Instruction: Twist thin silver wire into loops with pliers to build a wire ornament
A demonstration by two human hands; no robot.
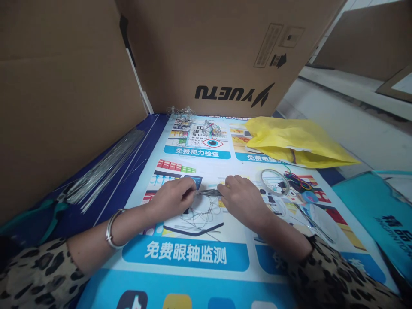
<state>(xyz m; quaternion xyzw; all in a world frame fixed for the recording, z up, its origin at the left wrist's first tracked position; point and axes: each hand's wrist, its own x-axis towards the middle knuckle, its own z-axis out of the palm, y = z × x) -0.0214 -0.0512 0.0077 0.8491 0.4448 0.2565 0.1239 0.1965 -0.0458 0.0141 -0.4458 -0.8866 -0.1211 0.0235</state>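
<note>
Over the printed sheet (154,279), my right hand (243,199) is closed around the handles of small pliers (210,192), whose jaws point left. Facing it, my left hand (175,195), with a silver bangle at the wrist, is pinched at the tip of the pliers. What its fingers hold is too small to make out. Beneath both hands a loose tangle of thin wire (204,212) lies on the sheet, with a few straight wire pieces beside it.
Cardboard boxes (225,47) stand behind and at left. Straight wires (106,165) and teal-handled cutters (53,219) lie left. Rightward are a yellow bag (289,137), a tape roll (275,182), coloured cords (301,182), tweezers (313,221) and a teal packet (376,210). More wire tangles (182,112) lie behind.
</note>
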